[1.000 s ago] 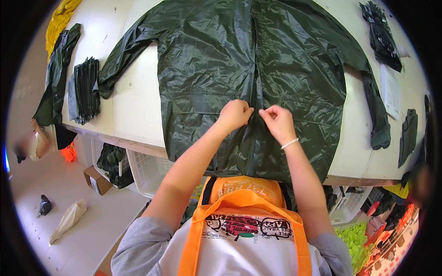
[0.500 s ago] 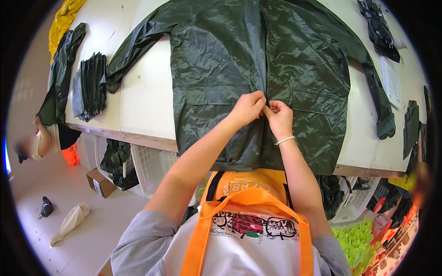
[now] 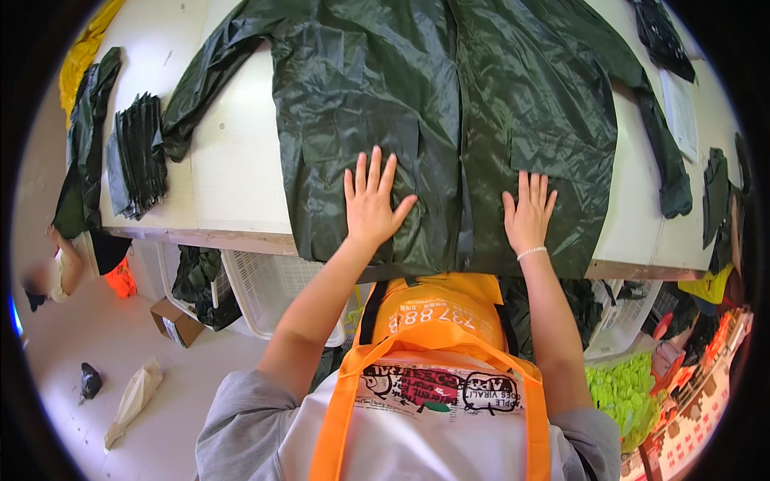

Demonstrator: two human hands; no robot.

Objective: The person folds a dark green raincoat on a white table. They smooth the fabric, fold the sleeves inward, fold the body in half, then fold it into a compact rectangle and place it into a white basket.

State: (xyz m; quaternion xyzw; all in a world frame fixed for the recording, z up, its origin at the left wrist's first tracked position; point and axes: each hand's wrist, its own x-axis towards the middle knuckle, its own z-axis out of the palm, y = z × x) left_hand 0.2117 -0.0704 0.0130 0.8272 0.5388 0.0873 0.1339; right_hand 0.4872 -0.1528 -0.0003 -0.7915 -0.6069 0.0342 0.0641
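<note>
**Dark green jacket (image 3: 437,120) flat on the pale surface (image 3: 233,176)**

Lies front side up across the middle of the surface, with the top cut off by the upper rim of the view. Bears the left hand (image 3: 373,204) palm down on the left panel, fingers and thumb fanned wide, and the right hand (image 3: 529,212) palm down on the right panel at the pocket flap (image 3: 533,152), fingers slightly parted, thumb standing off.

Has a stack of folded dark pieces (image 3: 136,156) right beside the end of the left sleeve (image 3: 210,76), too close to tell whether touching. Beyond that stack, a second dark green garment (image 3: 84,144) near a co-worker's arm (image 3: 68,256), with yellow fabric (image 3: 84,52) farther up. Past the right sleeve (image 3: 662,144), a sheet of paper (image 3: 680,116), a dark bundle (image 3: 662,40) and dark folded cloth (image 3: 715,196). Lower down, a white basket (image 3: 265,289) under the surface, a cardboard box (image 3: 178,321) on the floor (image 3: 216,377), and lime green cloth (image 3: 626,397) at the right.

Covers the near edge in the middle, with the hem close above orange cloth (image 3: 437,305) on the person's front. Leaves surface showing between body and sleeves: widest at the left, as far as the stack; narrower at the right.
</note>
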